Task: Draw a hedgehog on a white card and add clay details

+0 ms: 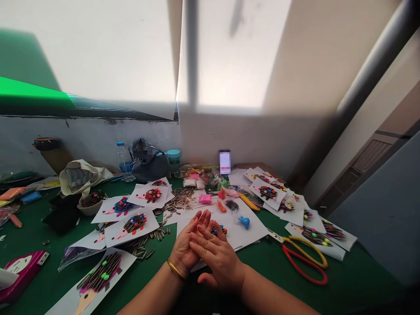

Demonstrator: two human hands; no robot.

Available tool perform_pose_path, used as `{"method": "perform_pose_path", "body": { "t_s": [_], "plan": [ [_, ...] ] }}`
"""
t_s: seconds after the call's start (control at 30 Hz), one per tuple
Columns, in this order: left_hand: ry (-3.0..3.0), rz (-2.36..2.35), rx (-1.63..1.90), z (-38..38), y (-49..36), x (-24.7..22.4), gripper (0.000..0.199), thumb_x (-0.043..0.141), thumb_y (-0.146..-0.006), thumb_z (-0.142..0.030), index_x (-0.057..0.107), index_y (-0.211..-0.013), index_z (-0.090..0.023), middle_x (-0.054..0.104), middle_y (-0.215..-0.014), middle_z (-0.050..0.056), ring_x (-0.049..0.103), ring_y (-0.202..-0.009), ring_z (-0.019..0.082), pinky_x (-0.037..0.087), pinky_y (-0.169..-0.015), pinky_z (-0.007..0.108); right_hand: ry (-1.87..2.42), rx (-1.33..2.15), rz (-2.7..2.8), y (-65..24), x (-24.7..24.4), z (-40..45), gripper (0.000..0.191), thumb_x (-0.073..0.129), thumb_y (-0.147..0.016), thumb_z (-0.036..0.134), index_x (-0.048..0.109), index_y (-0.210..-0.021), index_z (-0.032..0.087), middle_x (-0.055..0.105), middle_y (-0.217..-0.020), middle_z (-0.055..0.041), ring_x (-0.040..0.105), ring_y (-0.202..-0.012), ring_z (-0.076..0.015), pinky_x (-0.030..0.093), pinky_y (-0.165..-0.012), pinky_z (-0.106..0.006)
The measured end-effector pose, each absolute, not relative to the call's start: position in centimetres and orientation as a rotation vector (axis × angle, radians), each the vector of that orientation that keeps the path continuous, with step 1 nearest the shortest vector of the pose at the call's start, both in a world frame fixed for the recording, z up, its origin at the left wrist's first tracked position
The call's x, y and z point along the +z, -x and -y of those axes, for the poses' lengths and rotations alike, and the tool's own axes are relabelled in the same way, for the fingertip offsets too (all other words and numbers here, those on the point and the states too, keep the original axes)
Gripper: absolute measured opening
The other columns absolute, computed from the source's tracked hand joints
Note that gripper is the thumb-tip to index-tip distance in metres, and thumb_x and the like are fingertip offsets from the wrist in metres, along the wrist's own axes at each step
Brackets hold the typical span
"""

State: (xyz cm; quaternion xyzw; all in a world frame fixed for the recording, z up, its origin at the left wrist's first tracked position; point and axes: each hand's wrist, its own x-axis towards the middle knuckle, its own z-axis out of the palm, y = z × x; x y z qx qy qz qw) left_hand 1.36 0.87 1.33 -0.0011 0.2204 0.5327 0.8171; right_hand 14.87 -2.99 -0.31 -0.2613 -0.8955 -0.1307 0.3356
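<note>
My left hand (186, 245) is turned palm up over the front of the table, its fingers stretched out and slightly curved. Across its palm lies my right hand (218, 258), palm down with straight fingers and the thumb apart. Whether anything small is between the two palms is hidden. Just behind them, a hedgehog picture (219, 229) with seed spines and coloured balls is partly covered by my fingers. It rests on white paper (252, 236). Close by on the paper are blue clay (243, 222), red-orange clay (222, 207) and a pink clay block (205, 199).
Scissors (305, 258) with yellow and red handles lie to the right. Finished-looking hedgehog cards (152, 195) are spread on both sides, with sunflower seeds (142, 251) at the left. Behind stand a phone (225, 162), a water bottle (124, 162) and a bag (149, 164). A power strip (24, 273) sits front left.
</note>
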Motion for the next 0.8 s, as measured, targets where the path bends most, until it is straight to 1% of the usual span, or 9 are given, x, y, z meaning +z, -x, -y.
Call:
{"method": "perform_pose_path", "body": {
  "t_s": [0.07, 0.13, 0.2, 0.33, 0.47, 0.53, 0.63, 0.7, 0.8],
  "plan": [
    [-0.005, -0.431, 1.110, -0.5, -1.9, 0.9, 0.021, 0.048, -0.095, -0.015, 0.066, -0.107, -0.017, 0.069, -0.114, 0.011, 0.063, -0.114, 0.020, 0.045, -0.105, 0.034, 0.756, -0.347, 2.322, -14.6, -0.6, 2.9, 0.078, 0.018, -0.094, 0.068, 0.041, -0.144, 0.011, 0.042, -0.149, -0.0100, 0.026, -0.144, -0.0300, 0.000, -0.121, -0.054],
    [-0.014, -0.396, 1.083, -0.1, -2.4, 0.6, 0.022, 0.050, -0.095, -0.018, 0.066, -0.109, -0.020, 0.070, -0.115, 0.008, 0.061, -0.118, 0.020, 0.041, -0.109, 0.037, 0.860, -0.337, 2.302, -14.4, -1.1, 2.7, 0.086, 0.018, -0.091, 0.072, 0.036, -0.146, 0.008, 0.036, -0.152, -0.0145, 0.024, -0.144, -0.0319, 0.005, -0.120, -0.055],
    [-0.010, -0.386, 1.032, 0.2, -2.7, 0.5, 0.022, 0.051, -0.095, -0.025, 0.066, -0.110, -0.021, 0.069, -0.118, 0.008, 0.057, -0.122, 0.022, 0.038, -0.111, 0.039, 0.938, -0.308, 2.281, -14.2, -1.5, 2.5, 0.091, 0.016, -0.089, 0.075, 0.031, -0.149, 0.007, 0.032, -0.154, -0.0165, 0.023, -0.144, -0.0329, 0.009, -0.119, -0.056],
    [-0.032, -0.371, 1.024, 0.0, -2.1, 0.9, 0.032, 0.047, -0.096, -0.038, 0.064, -0.116, -0.020, 0.064, -0.127, 0.009, 0.053, -0.126, 0.025, 0.037, -0.111, 0.045, 0.951, -0.257, 2.280, -14.1, -1.9, 2.6, 0.097, 0.014, -0.085, 0.079, 0.027, -0.150, 0.008, 0.031, -0.154, -0.0163, 0.022, -0.145, -0.0331, 0.013, -0.119, -0.057],
    [-0.121, -0.354, 1.070, -0.2, -1.3, 1.2, 0.045, 0.037, -0.098, -0.048, 0.060, -0.124, -0.020, 0.058, -0.136, 0.011, 0.050, -0.130, 0.024, 0.037, -0.110, 0.045, 0.799, -0.239, 2.420, -14.0, -1.4, 3.0, 0.098, 0.025, -0.085, 0.079, 0.027, -0.150, 0.006, 0.030, -0.155, -0.0153, 0.021, -0.145, -0.0303, 0.018, -0.120, -0.050],
    [-0.165, -0.328, 1.077, -0.1, -1.4, 1.0, 0.053, 0.035, -0.096, -0.055, 0.057, -0.128, -0.020, 0.055, -0.139, 0.011, 0.047, -0.132, 0.025, 0.036, -0.110, 0.045, 0.762, -0.239, 2.446, -13.8, -1.1, 2.9, 0.099, 0.027, -0.084, 0.080, 0.027, -0.150, 0.006, 0.028, -0.156, -0.0145, 0.020, -0.146, -0.0300, 0.017, -0.121, -0.048],
    [-0.209, -0.293, 1.053, 0.1, -2.0, 0.6, 0.054, 0.036, -0.095, -0.058, 0.057, -0.129, -0.021, 0.054, -0.140, 0.010, 0.044, -0.135, 0.026, 0.034, -0.111, 0.045, 0.830, -0.238, 2.401, -13.9, -1.0, 2.3, 0.103, 0.026, -0.080, 0.083, 0.024, -0.151, 0.007, 0.025, -0.157, -0.0147, 0.017, -0.146, -0.0321, 0.015, -0.120, -0.051],
    [-0.221, -0.281, 1.025, 0.1, -2.1, 0.6, 0.055, 0.037, -0.094, -0.059, 0.059, -0.126, -0.020, 0.056, -0.138, 0.010, 0.043, -0.135, 0.025, 0.033, -0.112, 0.042, 0.908, -0.231, 2.358, -14.2, -0.9, 1.9, 0.106, 0.026, -0.078, 0.084, 0.022, -0.151, 0.007, 0.023, -0.157, -0.0161, 0.017, -0.146, -0.0335, 0.015, -0.119, -0.053],
    [-0.231, -0.287, 1.002, -0.2, -1.5, 1.1, 0.062, 0.032, -0.092, -0.065, 0.058, -0.127, -0.022, 0.056, -0.138, 0.012, 0.045, -0.133, 0.027, 0.033, -0.111, 0.048, 0.927, -0.223, 2.359, -14.7, -0.7, 1.7, 0.102, 0.029, -0.081, 0.082, 0.022, -0.152, 0.009, 0.025, -0.156, -0.0158, 0.019, -0.146, -0.0319, 0.017, -0.119, -0.052]
  ]
}}
